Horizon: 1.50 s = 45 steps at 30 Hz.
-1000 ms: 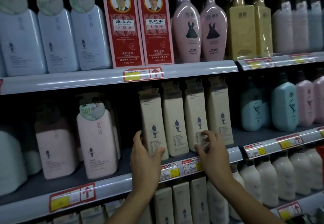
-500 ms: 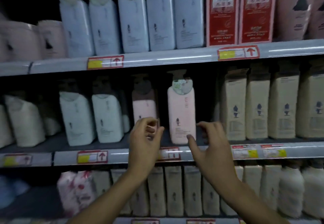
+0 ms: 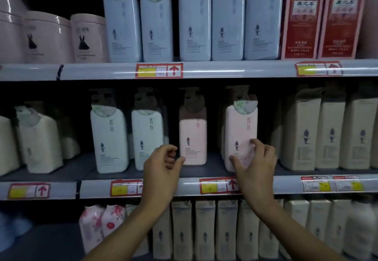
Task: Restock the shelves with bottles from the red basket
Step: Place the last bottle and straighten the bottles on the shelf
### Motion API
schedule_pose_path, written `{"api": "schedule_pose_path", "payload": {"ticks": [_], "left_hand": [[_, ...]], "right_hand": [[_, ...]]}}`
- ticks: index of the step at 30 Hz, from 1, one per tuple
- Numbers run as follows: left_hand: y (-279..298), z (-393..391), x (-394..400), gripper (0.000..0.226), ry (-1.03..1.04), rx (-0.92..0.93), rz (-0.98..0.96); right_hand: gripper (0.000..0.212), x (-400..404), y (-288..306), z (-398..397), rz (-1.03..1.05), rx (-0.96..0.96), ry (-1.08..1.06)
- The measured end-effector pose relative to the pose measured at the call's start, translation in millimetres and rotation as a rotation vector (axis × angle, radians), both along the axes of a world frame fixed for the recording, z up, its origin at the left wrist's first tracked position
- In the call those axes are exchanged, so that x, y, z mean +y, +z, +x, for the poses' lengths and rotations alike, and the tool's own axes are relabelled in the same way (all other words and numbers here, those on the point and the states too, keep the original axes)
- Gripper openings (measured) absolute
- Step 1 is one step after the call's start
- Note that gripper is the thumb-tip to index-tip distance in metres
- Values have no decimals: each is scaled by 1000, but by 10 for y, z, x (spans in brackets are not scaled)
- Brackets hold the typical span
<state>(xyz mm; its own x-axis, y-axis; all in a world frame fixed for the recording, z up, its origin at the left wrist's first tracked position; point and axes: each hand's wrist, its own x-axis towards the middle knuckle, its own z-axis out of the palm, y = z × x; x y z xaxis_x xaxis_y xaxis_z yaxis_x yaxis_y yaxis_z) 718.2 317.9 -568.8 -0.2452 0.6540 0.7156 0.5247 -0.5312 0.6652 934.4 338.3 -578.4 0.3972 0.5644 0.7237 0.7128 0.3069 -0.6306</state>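
On the middle shelf (image 3: 184, 187) a pink pump bottle (image 3: 241, 129) stands upright at the front edge. My right hand (image 3: 255, 166) grips its lower right corner, thumb on the front face and fingers round the side. A second pink bottle (image 3: 192, 138) stands further back, to its left. My left hand (image 3: 163, 164) hovers by that bottle's lower left corner with curled fingers, holding nothing. The red basket is out of view.
Two white bottles (image 3: 109, 142) stand left of the pink ones and cream bottles (image 3: 302, 134) to the right. Pale blue bottles (image 3: 194, 25), pink jars (image 3: 88, 37) and red boxes (image 3: 302, 17) fill the top shelf. Cream bottles (image 3: 204, 230) line the bottom shelf.
The view has swung left from the cream bottles to the pink ones. Both hands moved along with it, and my right hand has closed onto the front pink bottle.
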Motion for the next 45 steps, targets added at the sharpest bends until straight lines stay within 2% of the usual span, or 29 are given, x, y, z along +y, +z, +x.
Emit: {"api": "schedule_pose_path", "payload": {"ticks": [3, 6, 8, 12, 14, 17, 20, 21, 23, 26, 35, 42, 45], "left_hand": [[-47, -68, -85, 24, -6, -20, 0], [-31, -234, -151, 22, 11, -108, 11], [82, -406, -130, 22, 44, -129, 41], [257, -881, -52, 27, 220, -93, 112], [254, -1138, -3, 42, 303, -52, 99], [177, -1484, 103, 79, 404, -41, -42], [79, -1658, 217, 105, 352, -72, -189], [58, -1682, 254, 105, 316, -84, -207], [37, -1695, 304, 88, 251, -98, -181], [42, -1694, 311, 73, 168, -113, -138], [27, -1751, 298, 74, 88, -100, -131], [69, -1767, 337, 73, 43, -73, -201], [77, -1758, 305, 73, 33, -49, -221]], "right_hand": [[70, -59, -3, 23, -13, 16, 0], [63, -248, 23, -222, 155, 9, -59], [55, -368, 97, -598, 242, -13, 51], [52, -361, 209, -1321, 124, -92, 320], [58, -282, 215, -1551, 10, -110, 392], [71, -125, 189, -1786, -132, -94, 425], [86, 39, 167, -1977, -224, -57, 404], [92, 100, 168, -2026, -232, -47, 399], [97, 212, 171, -2091, -233, -39, 413], [85, 319, 188, -2099, -241, 18, 476], [67, 348, 194, -1944, -261, -13, 507], [67, 378, 259, -1785, -351, -25, 624], [59, 353, 260, -1781, -359, -12, 603]]}}
